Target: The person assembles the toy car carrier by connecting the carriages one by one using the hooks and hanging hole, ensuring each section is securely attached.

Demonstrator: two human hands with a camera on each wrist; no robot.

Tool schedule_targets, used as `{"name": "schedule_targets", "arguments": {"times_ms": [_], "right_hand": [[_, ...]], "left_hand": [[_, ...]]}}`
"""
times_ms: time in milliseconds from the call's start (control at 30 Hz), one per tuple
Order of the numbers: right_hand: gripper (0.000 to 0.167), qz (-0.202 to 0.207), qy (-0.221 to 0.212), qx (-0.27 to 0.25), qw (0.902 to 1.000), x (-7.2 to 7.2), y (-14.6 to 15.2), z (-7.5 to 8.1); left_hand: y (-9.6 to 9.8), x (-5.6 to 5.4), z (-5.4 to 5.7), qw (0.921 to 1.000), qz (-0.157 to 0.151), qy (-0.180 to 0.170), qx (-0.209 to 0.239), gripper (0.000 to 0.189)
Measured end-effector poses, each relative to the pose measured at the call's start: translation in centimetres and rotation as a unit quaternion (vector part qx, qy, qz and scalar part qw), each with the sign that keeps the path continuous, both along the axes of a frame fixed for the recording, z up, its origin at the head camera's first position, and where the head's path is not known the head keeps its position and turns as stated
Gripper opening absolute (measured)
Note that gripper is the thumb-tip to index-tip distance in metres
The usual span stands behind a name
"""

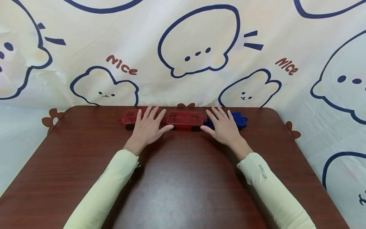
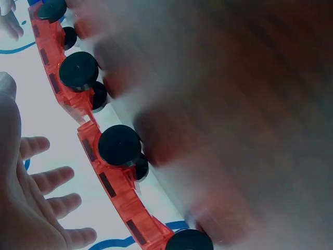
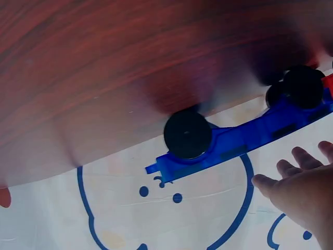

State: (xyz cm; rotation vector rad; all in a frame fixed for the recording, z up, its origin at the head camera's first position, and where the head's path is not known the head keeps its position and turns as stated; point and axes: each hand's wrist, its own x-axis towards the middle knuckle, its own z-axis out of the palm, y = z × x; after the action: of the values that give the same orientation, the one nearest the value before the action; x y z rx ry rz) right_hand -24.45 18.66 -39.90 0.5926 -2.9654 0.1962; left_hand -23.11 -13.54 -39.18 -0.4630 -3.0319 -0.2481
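Closest in, reaching forward on either side, cream sleeves (image 1: 107, 187) with dark lettering and a few loose threads. Between and around them, a wide run of tabletop (image 1: 183, 171), broad room for moving back and sideways; side edges slanting inward to a far edge with rounded corners. Reddish-brown surface, glossy, streaked with wood grain.

Beyond the sleeves, the left hand (image 1: 146, 128), palm down, fingers straight and spread, thumb out to the side; a gap below the fingertips in the left wrist view. Alongside, well apart, the right hand (image 1: 224, 128), also palm down with fingers straight and spread, above the inner end of the blue car (image 1: 238, 119); again a gap in the right wrist view.

Beneath both hands, end to end near the far edge, a row of toy cars: left red car (image 1: 130, 116), middle red car (image 1: 185, 118), blue car at the right. Little table behind the row, more past each end. Long, low bodies of translucent plastic on thick black disc wheels (image 2: 78, 71); a small ring (image 1: 246, 119) at the blue end.

Farthest, pale creased cloth (image 1: 183, 90), printed with rounded navy outlines and brown "Nice" lettering.
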Motion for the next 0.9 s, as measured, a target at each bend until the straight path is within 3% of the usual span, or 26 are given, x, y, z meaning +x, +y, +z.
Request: {"name": "schedule_targets", "arguments": {"times_ms": [267,567,900], "right_hand": [[0.084,0.008,-0.001,0.005,0.9999,-0.4,1.6,-0.3],[0.085,0.024,-0.007,-0.002,0.9997,-0.5,2.8,-0.6],[0.084,0.027,-0.031,-0.009,0.9991,-0.9,4.3,-0.8]], "left_hand": [[0.2,-0.5,0.3,1.0000,-0.007,-0.002,-0.006,0.089],[0.0,-0.7,-0.2,0.9986,-0.039,-0.033,-0.013,0.087],[0.5,-2.0,-0.1,0.9973,-0.070,0.002,-0.021,0.084]]}}
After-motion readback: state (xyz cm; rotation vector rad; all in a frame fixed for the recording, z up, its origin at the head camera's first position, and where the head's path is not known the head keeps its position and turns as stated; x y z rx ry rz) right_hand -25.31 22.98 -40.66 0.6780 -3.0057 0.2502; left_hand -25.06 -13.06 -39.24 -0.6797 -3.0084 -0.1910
